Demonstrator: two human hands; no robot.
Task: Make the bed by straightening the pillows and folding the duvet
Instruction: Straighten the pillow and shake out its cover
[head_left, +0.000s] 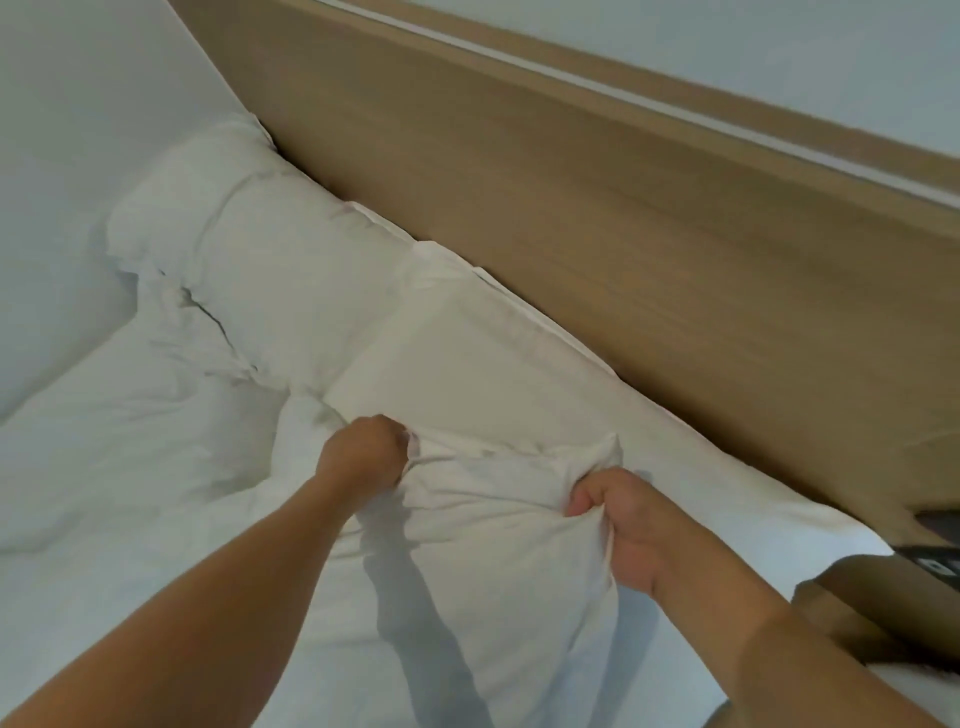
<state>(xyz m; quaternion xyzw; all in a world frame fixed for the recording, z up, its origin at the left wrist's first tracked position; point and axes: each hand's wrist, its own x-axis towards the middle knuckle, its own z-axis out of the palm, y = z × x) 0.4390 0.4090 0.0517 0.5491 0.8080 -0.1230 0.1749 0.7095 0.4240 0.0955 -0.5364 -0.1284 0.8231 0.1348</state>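
**Q:** What do I hold, and where is it?

**A:** A white pillow (493, 514), lifted off the mattress sheet (691, 457). My left hand (363, 457) is fisted on its far-left corner; my right hand (618, 525) is clamped on a bunch of its far-right edge.

**Q:** How is it oriented?

**A:** Its long axis appears to run from my hands back toward me; the gripped end points at the wooden headboard (597, 218).

**Q:** Progress?

**A:** Early, I judge. Beyond my hands one pillow (467, 353) lies flat along the headboard; beyond my left hand another (249, 244) sits creased. The duvet (130, 447), left of my left hand, is rumpled and unfolded. A bedside unit (852, 618) lies right of my right hand.
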